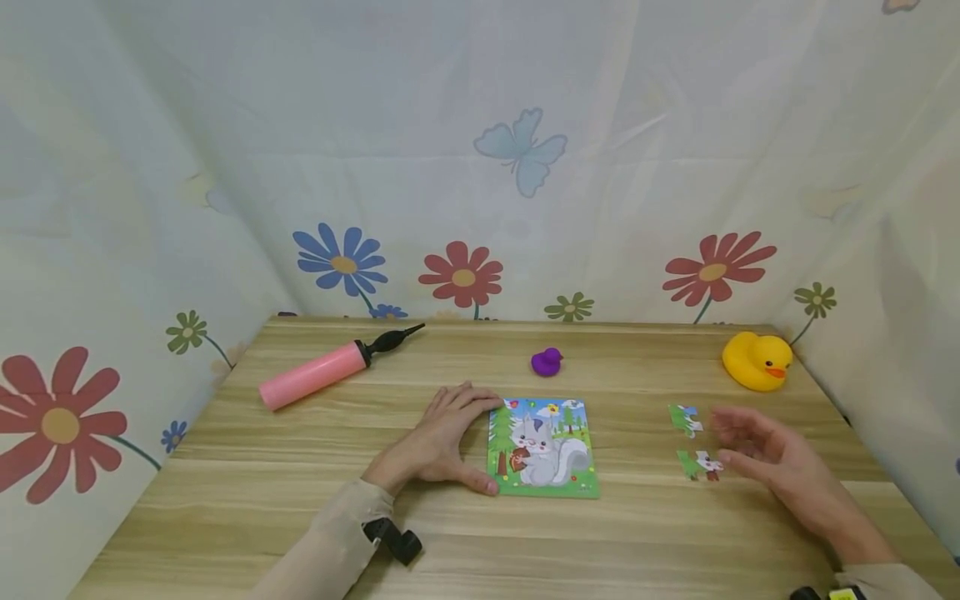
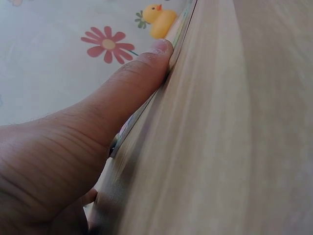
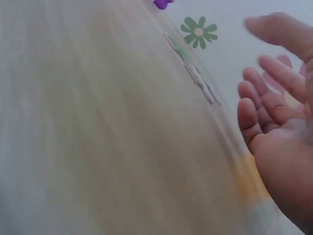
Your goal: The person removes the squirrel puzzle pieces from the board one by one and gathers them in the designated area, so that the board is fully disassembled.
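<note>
A square jigsaw puzzle (image 1: pixel 543 450) with a grey squirrel picture lies flat on the table. My left hand (image 1: pixel 442 433) is spread along its left side, thumb at the lower left corner and fingertips at the upper left one. In the left wrist view, the thumb (image 2: pixel 142 66) presses on the puzzle's edge. To the right lie two small groups of jigsaw pieces, an upper one (image 1: pixel 686 419) and a lower one (image 1: pixel 699 465). Just right of them hovers my right hand (image 1: pixel 780 462), fingers loosely bent with nothing between them; the right wrist view shows its bare palm (image 3: pixel 288 152).
A purple toy duck (image 1: pixel 547 362) sits behind the puzzle. Toward the back right corner stands a larger yellow rubber duck (image 1: pixel 757 362). A pink hand pump (image 1: pixel 318 375) lies at the back left. Flowered cloth (image 1: pixel 375 150) hangs around the wooden table (image 1: pixel 600 550).
</note>
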A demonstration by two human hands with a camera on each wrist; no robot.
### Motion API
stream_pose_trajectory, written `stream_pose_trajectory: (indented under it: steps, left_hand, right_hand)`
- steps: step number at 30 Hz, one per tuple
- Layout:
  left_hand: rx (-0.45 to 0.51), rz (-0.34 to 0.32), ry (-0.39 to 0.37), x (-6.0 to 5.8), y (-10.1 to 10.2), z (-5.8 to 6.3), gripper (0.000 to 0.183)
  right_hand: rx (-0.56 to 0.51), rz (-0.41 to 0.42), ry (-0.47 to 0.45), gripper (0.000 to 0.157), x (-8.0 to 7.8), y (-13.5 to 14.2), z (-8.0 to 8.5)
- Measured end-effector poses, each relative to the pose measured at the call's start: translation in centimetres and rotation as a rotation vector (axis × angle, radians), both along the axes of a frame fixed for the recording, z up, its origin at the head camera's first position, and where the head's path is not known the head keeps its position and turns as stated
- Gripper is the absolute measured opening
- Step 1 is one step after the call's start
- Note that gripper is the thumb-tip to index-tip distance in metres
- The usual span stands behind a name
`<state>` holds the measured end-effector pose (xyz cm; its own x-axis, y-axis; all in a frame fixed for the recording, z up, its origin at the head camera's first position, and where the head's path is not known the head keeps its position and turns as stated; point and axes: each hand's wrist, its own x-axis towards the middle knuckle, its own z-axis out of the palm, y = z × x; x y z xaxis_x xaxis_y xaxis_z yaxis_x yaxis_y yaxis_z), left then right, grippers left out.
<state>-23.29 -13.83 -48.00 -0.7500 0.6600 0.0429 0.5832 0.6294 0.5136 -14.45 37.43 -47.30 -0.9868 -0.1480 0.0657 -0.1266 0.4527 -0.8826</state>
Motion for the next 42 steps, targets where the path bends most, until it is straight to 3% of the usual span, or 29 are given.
stream_pose_trajectory:
  steps: [9, 18, 30, 42]
  left_hand:
    - [0.004, 0.022, 0.000, 0.0, -0.3, -0.2, 0.121]
    - [0.009, 0.011, -0.007, -0.1, -0.2, -0.4, 0.121]
    - [0.004, 0.005, 0.003, -0.1, -0.1, -0.3, 0.122]
    - [0.014, -0.001, 0.010, -0.2, 0.1, -0.2, 0.123]
  right_hand:
    - [-0.108, 0.086, 0.206, 0.070, -1.9, -4.2, 2.9]
    - [-0.169, 0.166, 0.290, 0.081, -3.3, -8.5, 5.3]
    - [-0.239, 0.222, 0.283, 0.083, -4.9, -13.4, 7.0]
    - [-0.330, 0.345, 0.231, 0.085, -5.1, -16.6, 6.4]
